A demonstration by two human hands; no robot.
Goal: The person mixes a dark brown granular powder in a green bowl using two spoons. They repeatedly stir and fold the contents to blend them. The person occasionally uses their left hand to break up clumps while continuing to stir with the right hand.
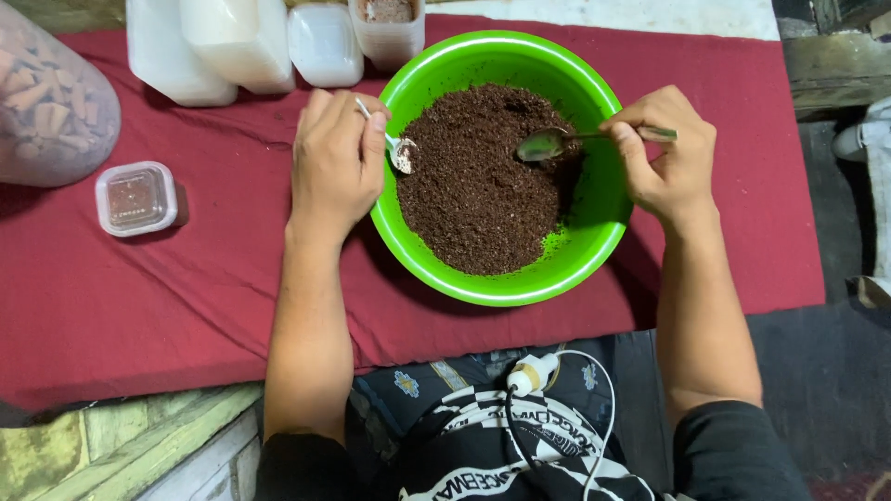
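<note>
Over the bowl: right hand (670, 153) has its grip closed on a metal spoon (594, 139), long axis crosswise, scoop pointing left.
Left hand (336, 162): pinches a small spoon (394, 148), scoop angled down-right onto dark crumbly grounds (483, 186).
Edges: round green plastic bowl (594, 237) on red cloth (186, 288); lidded tub (136, 198) well left.

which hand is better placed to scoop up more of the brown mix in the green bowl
Probably the right hand: its spoon lies out over the brown mix, while the left hand holds its spoon at the green bowl rim.
</note>
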